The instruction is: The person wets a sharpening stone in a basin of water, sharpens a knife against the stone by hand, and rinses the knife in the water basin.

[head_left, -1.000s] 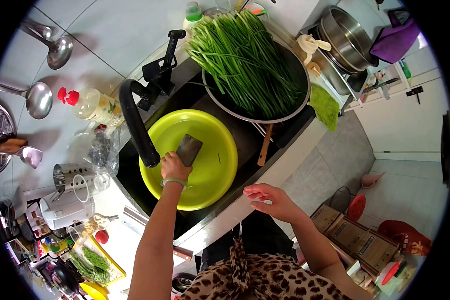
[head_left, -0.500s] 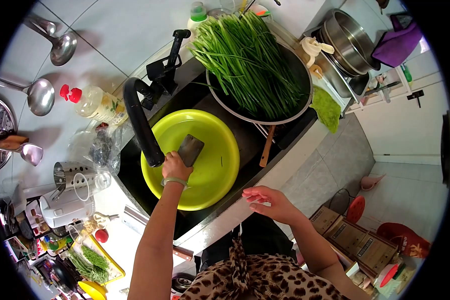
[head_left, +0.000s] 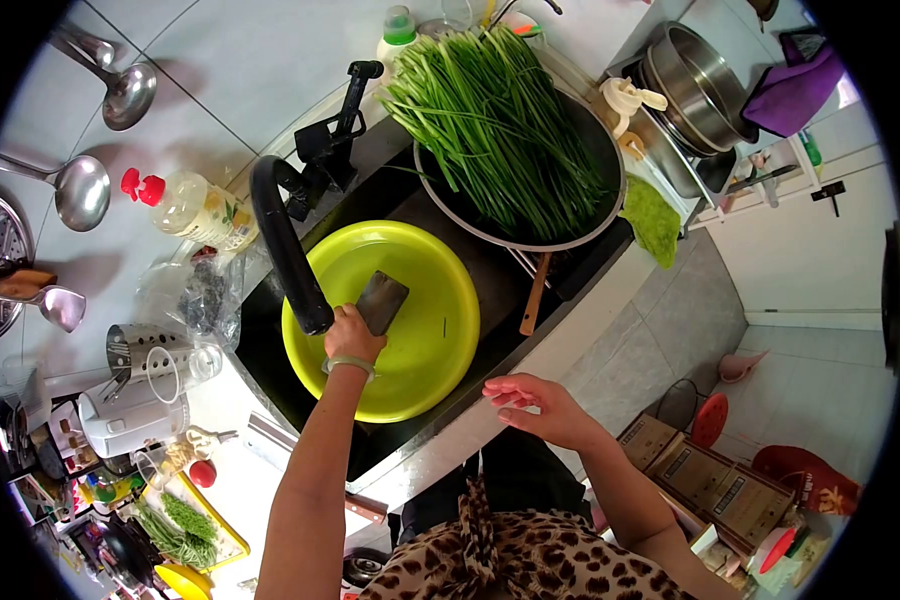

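Observation:
My left hand (head_left: 354, 336) is closed around one end of a dark grey, flat rectangular slab (head_left: 382, 302), whose exact kind I cannot make out. Both are over a yellow-green plastic basin (head_left: 458, 290) in the dark sink. The black faucet spout (head_left: 288, 255) arches just left of this hand. Shallow water appears to lie in the basin, with a small dark strip (head_left: 445, 327) in it. Off the counter's front edge, my right hand (head_left: 530, 405) hovers with its fingers loosely stretched out and nothing in them.
A wide pan (head_left: 618, 190) heaped with long green stalks (head_left: 500, 130) sits beside the basin. A green cloth (head_left: 654, 222) hangs at the counter edge. A wooden knife handle (head_left: 366, 508) lies near my body. Metal bowls (head_left: 698, 85) stand at upper right, an oil bottle (head_left: 200, 205) at left.

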